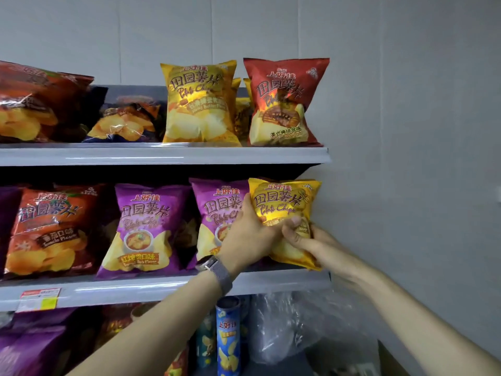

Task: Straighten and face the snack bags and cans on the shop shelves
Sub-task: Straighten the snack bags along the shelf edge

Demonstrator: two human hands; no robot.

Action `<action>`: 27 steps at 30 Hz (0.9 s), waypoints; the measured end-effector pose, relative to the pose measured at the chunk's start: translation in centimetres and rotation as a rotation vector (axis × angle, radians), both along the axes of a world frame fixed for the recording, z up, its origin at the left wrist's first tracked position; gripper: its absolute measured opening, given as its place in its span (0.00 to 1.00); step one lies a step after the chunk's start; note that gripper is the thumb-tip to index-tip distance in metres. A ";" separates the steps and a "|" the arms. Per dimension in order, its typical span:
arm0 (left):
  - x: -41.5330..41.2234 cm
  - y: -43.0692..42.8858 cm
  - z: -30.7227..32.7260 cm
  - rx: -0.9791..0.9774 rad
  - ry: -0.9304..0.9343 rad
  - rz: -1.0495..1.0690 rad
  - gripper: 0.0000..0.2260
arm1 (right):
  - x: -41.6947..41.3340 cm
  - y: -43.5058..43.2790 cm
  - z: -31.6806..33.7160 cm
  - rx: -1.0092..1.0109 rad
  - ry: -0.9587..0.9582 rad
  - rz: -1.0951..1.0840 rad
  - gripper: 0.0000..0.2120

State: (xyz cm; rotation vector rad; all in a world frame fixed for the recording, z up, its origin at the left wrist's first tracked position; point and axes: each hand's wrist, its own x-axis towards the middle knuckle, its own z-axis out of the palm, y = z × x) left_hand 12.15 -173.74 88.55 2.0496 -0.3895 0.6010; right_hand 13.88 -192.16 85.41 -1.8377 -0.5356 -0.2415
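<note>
A yellow chip bag (282, 204) stands at the right end of the middle shelf (162, 289), tilted slightly. My left hand (249, 232) holds its left edge, fingers behind it, with a watch on the wrist. My right hand (303, 237) grips its lower right part, thumb on the front. Next to it on the left stand two purple bags (217, 213) (146, 229) and an orange bag (51, 229). On the top shelf (162, 154) stand a yellow bag (198, 104) and a red bag (284, 104), both upright and facing out.
Dark bags (40, 101) (124, 118) lie slumped at the top shelf's left. Below the middle shelf stand a blue chip can (227, 337), other cans and a crumpled clear plastic bag (298, 321). A grey wall (406, 131) closes the right side. A price tag (40, 297) hangs on the middle shelf's edge.
</note>
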 end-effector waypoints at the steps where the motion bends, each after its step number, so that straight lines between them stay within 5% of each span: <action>1: 0.5 -0.5 -0.1 0.003 0.010 -0.041 0.55 | 0.1 -1.0 0.3 0.023 0.033 -0.014 0.47; 7: 1.3 -2.6 -0.8 -0.001 0.086 -0.116 0.50 | 3.0 -5.2 0.8 0.157 0.021 -0.117 0.24; 11: 1.4 -4.4 -0.9 0.202 0.068 -0.038 0.45 | 6.1 -6.5 -0.3 0.241 0.031 -0.217 0.25; 18: 1.8 -4.8 -2.8 0.345 0.117 0.069 0.45 | 6.9 -5.3 -2.0 0.069 0.112 -0.092 0.25; 23: 1.8 -4.2 -3.5 0.386 0.096 0.089 0.43 | 7.1 -5.8 -2.3 -0.026 0.063 -0.056 0.46; 27: 1.7 -3.9 -3.5 0.402 0.082 0.104 0.41 | 5.0 -5.5 -2.2 -0.197 0.043 -0.147 0.31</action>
